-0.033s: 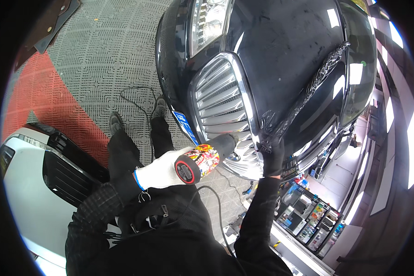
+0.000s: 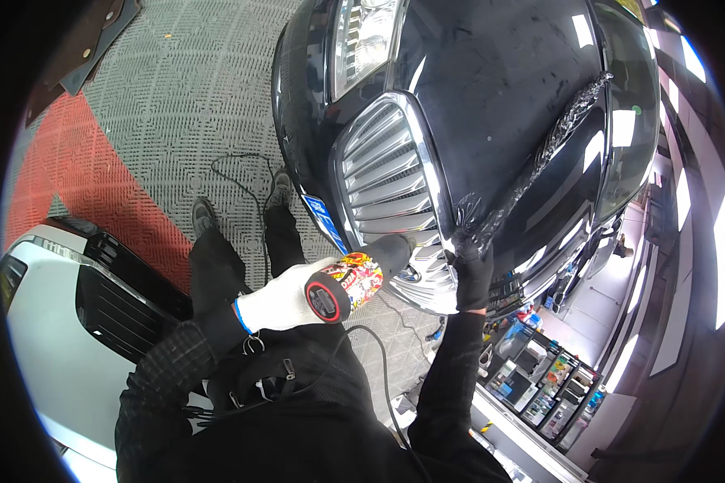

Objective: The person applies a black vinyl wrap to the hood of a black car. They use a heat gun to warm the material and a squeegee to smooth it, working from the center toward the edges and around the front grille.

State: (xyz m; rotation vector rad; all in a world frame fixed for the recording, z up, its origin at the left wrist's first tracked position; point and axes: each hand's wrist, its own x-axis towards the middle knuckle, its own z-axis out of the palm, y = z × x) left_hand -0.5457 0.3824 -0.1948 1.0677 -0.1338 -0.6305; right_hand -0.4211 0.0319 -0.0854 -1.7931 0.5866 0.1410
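Observation:
My left hand (image 2: 283,303), in a white knit glove, is closed around a heat gun (image 2: 366,274) with a colourful patterned body and a black nozzle. The nozzle points at the lower part of the chrome grille (image 2: 387,173) of a black car (image 2: 491,97). My right hand (image 2: 474,282) wears a black glove and is at the edge of the bonnet beside the grille. It grips the end of a bunched dark glossy film (image 2: 557,143). This film runs in a crumpled rope across the bonnet towards the windscreen. My right fingertips are partly lost against the dark film.
A white car (image 2: 48,314) stands close on my left. Grey grid floor (image 2: 185,88) with a red strip (image 2: 97,177) lies below. A black cable (image 2: 379,346) hangs by my body. Shelves with products (image 2: 540,378) and a blue number plate (image 2: 322,219) are also in view.
My right hand has shifted slightly left, and the film end at its fingers has moved with it. The left hand and heat gun look unmoved.

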